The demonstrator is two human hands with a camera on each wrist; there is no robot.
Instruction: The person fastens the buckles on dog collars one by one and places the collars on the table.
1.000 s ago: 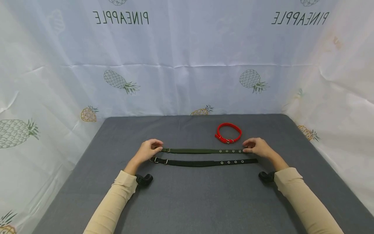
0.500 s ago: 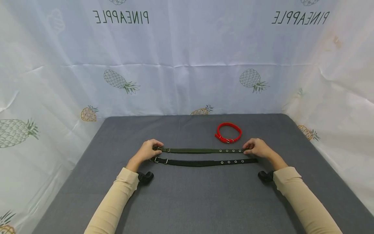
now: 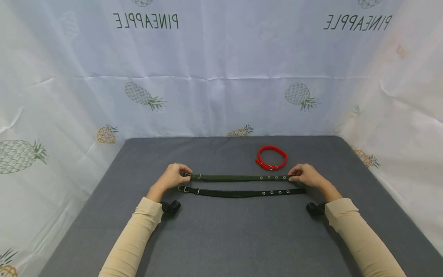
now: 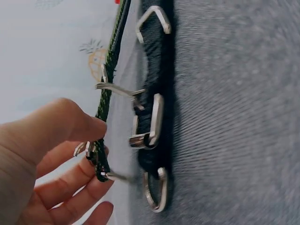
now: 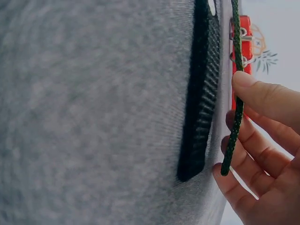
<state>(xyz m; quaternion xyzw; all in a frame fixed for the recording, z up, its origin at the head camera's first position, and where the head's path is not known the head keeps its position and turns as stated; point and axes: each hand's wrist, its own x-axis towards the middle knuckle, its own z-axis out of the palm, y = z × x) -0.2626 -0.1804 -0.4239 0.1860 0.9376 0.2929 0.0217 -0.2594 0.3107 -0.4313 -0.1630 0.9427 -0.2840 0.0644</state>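
A dark green collar (image 3: 228, 178) with metal eyelets is stretched straight between the two hands. My left hand (image 3: 171, 176) pinches its buckle end, thumb (image 4: 91, 126) on one side and fingers behind, with metal rings showing around the grip. At the other end, my right hand (image 3: 306, 175) pinches the strap just past the eyelets, and the tip (image 5: 226, 166) runs down along the fingers. In both wrist views the green strap shows edge-on, raised off the cloth. Just nearer than it lies a black collar (image 3: 228, 193), laid out flat with its buckle (image 4: 157, 119) to the left.
A red collar (image 3: 265, 166), buckled into a loop, lies behind the green one toward the right. The grey cloth (image 3: 235, 238) covers the table, and pineapple-print curtains (image 3: 221, 107) stand along the back and sides.
My left fingers have shifted slightly at the buckle end. The green collar has risen a little at its left end. The right hand has barely moved; the black and red collars stay in place.
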